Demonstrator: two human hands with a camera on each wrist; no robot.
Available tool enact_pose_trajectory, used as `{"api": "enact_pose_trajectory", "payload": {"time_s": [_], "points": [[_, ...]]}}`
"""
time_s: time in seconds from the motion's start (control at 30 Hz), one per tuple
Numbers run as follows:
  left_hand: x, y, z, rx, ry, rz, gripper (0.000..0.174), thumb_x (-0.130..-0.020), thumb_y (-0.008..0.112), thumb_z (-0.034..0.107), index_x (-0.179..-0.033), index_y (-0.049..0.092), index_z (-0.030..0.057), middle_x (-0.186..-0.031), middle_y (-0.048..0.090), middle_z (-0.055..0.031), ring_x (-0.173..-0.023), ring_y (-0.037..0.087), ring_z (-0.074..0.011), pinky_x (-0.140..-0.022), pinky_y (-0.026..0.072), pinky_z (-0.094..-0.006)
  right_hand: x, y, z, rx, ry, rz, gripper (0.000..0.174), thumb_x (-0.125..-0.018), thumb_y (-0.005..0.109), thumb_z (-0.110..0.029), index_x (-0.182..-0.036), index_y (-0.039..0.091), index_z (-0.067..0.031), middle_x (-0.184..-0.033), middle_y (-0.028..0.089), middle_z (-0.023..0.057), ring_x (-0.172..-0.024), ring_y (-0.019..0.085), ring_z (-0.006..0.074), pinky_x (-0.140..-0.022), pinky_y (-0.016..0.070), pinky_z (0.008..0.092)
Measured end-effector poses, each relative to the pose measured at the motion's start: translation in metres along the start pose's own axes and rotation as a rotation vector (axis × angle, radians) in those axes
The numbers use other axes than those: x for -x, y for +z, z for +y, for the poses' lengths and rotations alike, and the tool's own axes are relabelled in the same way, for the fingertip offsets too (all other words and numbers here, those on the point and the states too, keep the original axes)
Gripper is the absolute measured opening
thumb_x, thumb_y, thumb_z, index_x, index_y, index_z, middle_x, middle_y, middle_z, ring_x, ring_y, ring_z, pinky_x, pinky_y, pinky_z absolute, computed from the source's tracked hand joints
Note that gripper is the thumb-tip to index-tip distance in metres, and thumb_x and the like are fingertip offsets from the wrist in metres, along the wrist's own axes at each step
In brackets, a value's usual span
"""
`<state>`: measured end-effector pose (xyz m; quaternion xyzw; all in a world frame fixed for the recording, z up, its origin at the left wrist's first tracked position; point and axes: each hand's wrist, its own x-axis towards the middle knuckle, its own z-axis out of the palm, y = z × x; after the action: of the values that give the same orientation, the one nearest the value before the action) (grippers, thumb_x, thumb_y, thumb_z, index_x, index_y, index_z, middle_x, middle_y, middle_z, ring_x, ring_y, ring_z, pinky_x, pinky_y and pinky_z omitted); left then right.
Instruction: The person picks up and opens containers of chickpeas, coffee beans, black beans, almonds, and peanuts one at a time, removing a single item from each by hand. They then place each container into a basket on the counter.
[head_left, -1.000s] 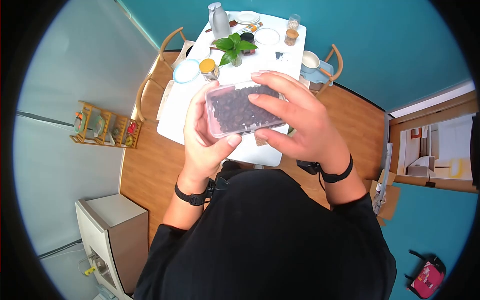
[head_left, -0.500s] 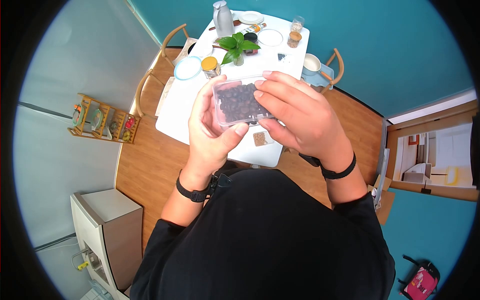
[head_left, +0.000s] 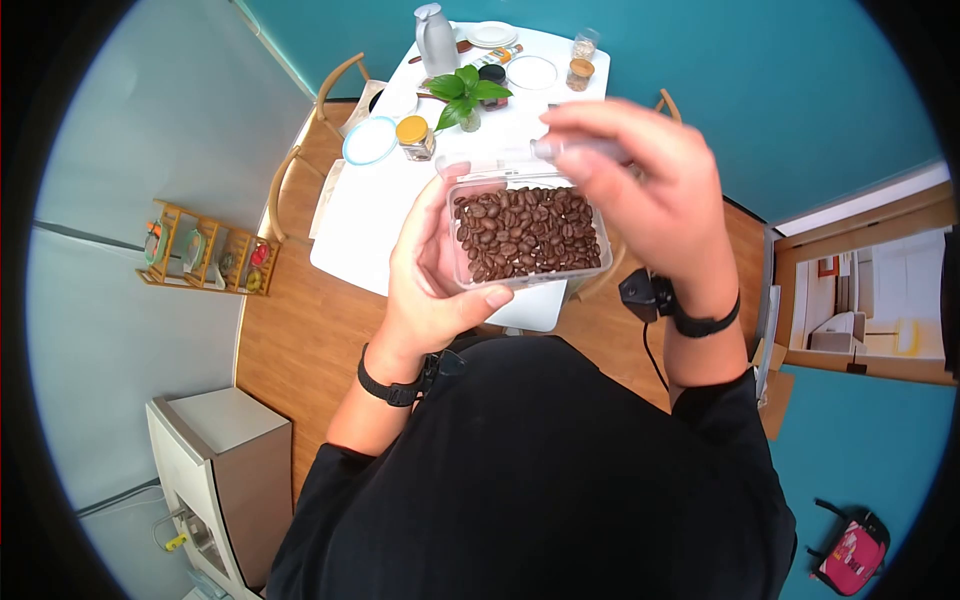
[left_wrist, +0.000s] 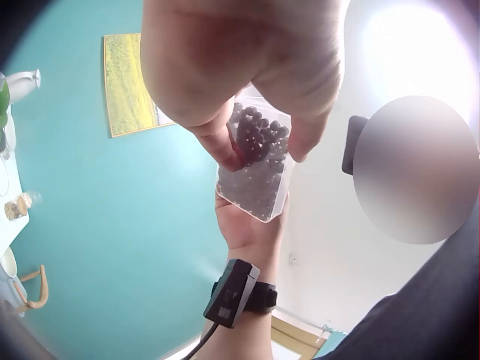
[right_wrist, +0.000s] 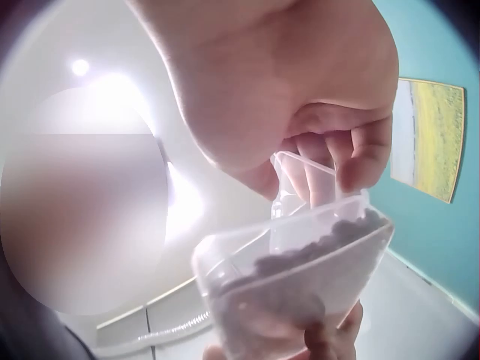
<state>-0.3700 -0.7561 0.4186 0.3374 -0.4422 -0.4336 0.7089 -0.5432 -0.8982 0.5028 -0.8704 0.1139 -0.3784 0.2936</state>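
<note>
A clear plastic box (head_left: 560, 277) of brown coffee beans (head_left: 525, 232) is held up over the near part of the table. My left hand (head_left: 430, 275) grips its left end, thumb along the near side and fingers underneath. In the left wrist view, thumb and fingers (left_wrist: 217, 142) clasp the box from both sides. The hinged clear lid (right_wrist: 300, 180) stands raised at the far edge, and my right hand (head_left: 650, 185), blurred, pinches it between thumb and fingers. Through the box wall (right_wrist: 300, 281), the beans show as a dark layer.
On the white table (head_left: 355, 225) stand a potted plant (head_left: 467, 95), a yellow-lidded jar (head_left: 416, 138), a grey jug (head_left: 436, 40), a blue-rimmed plate (head_left: 370, 141) and a cork-topped jar (head_left: 580, 74). Wooden chairs (head_left: 290, 190) flank it. A slatted rack (head_left: 210, 250) stands left.
The lid has swung up and away from me with my right hand, which rose to the right. The beans now show uncovered. My left hand keeps its grip, shifted slightly right.
</note>
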Motion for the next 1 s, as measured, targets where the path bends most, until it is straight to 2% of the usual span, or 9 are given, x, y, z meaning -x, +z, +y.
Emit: {"api": "enact_pose_trajectory", "payload": {"time_s": [0.03, 0.07, 0.1, 0.17, 0.4, 0.57, 0.83, 0.9, 1.0], "points": [[0.002, 0.002, 0.000, 0.007, 0.014, -0.016, 0.108, -0.071, 0.088, 0.011, -0.155, 0.023, -0.0034, -0.145, 0.046, -0.0208, -0.134, 0.049, -0.0284, -0.114, 0.0397, -0.0424, -0.003, -0.003, 0.004, -0.160, 0.144, 0.002, 0.028, -0.098, 0.065, -0.017, -0.116, 0.067, 0.0036, -0.101, 0.073, 0.0138, -0.086, 0.072, 0.0185, -0.065, 0.0550, 0.0260], [0.005, 0.000, -0.002, 0.006, 0.022, -0.009, 0.111, -0.067, 0.090, 0.011, -0.155, 0.023, -0.0044, -0.145, 0.047, -0.0212, -0.134, 0.050, -0.0290, -0.114, 0.0392, -0.0423, -0.008, -0.001, 0.008, -0.352, 0.116, 0.046, 0.029, -0.102, 0.057, -0.019, -0.119, 0.066, 0.0024, -0.099, 0.073, 0.0128, -0.082, 0.072, 0.0172, -0.055, 0.0497, 0.0217], [0.006, 0.001, -0.001, 0.010, 0.012, -0.014, 0.111, -0.067, 0.090, 0.011, -0.155, 0.023, -0.0044, -0.145, 0.047, -0.0212, -0.134, 0.050, -0.0290, -0.114, 0.0392, -0.0423, -0.011, -0.003, 0.012, -0.350, 0.126, 0.052, 0.029, -0.102, 0.057, -0.019, -0.119, 0.066, 0.0024, -0.099, 0.073, 0.0128, -0.082, 0.072, 0.0172, -0.055, 0.0497, 0.0217], [0.008, 0.005, 0.004, -0.017, 0.061, -0.013, 0.115, -0.065, 0.092, 0.013, -0.155, 0.023, -0.0050, -0.144, 0.048, -0.0211, -0.135, 0.049, -0.0284, -0.114, 0.0393, -0.0423, -0.016, -0.005, 0.019, -0.535, 0.273, 0.052, 0.031, -0.104, 0.052, -0.022, -0.118, 0.067, 0.0015, -0.096, 0.073, 0.0134, -0.079, 0.072, 0.0164, -0.051, 0.0458, 0.0197], [0.022, 0.005, 0.004, -0.016, 0.066, 0.008, 0.119, -0.062, 0.096, 0.013, -0.155, 0.023, -0.0040, -0.145, 0.048, -0.0208, -0.134, 0.050, -0.0285, -0.113, 0.0412, -0.0427, -0.009, 0.018, 0.048, -0.726, 0.383, 0.046, 0.030, -0.104, 0.052, -0.020, -0.116, 0.067, 0.0021, -0.090, 0.071, 0.0103, -0.070, 0.068, 0.0139, -0.051, 0.0451, 0.0204], [0.028, 0.000, 0.001, -0.025, 0.071, 0.009, 0.119, -0.062, 0.096, 0.011, -0.155, 0.022, -0.0034, -0.147, 0.047, -0.0219, -0.136, 0.049, -0.0292, -0.113, 0.0415, -0.0439, -0.008, 0.023, 0.047, -0.745, 0.394, 0.041, 0.028, -0.103, 0.053, -0.020, -0.115, 0.067, 0.0009, -0.089, 0.070, 0.0091, -0.070, 0.067, 0.0126, -0.051, 0.0455, 0.0206], [0.032, 0.001, 0.005, -0.038, 0.048, 0.060, 0.118, -0.064, 0.096, 0.016, -0.154, 0.023, -0.0050, -0.147, 0.047, -0.0226, -0.136, 0.049, -0.0291, -0.114, 0.0399, -0.0432, -0.012, 0.028, 0.049, -0.728, 0.356, 0.040, 0.027, -0.103, 0.054, -0.020, -0.116, 0.067, 0.0004, -0.091, 0.069, 0.0080, -0.071, 0.066, 0.0111, -0.052, 0.0458, 0.0206], [0.031, 0.001, 0.005, -0.039, 0.046, 0.062, 0.118, -0.064, 0.096, 0.017, -0.154, 0.023, -0.0051, -0.147, 0.047, -0.0226, -0.136, 0.049, -0.0290, -0.114, 0.0399, -0.0431, -0.012, 0.029, 0.049, -0.708, 0.361, 0.090, 0.025, -0.099, 0.062, -0.022, -0.110, 0.071, -0.0013, -0.087, 0.067, 0.0042, -0.063, 0.057, 0.0062, -0.050, 0.0442, 0.0195], [0.030, 0.003, 0.006, -0.029, 0.049, 0.069, 0.118, -0.065, 0.096, 0.018, -0.154, 0.023, -0.0053, -0.147, 0.047, -0.0226, -0.136, 0.049, -0.0287, -0.114, 0.0398, -0.0429, -0.012, 0.027, 0.044, -0.662, 0.346, 0.116, 0.027, -0.099, 0.062, -0.024, -0.111, 0.071, -0.0013, -0.086, 0.065, 0.0024, -0.062, 0.055, 0.0053, -0.051, 0.0443, 0.0195]]}}
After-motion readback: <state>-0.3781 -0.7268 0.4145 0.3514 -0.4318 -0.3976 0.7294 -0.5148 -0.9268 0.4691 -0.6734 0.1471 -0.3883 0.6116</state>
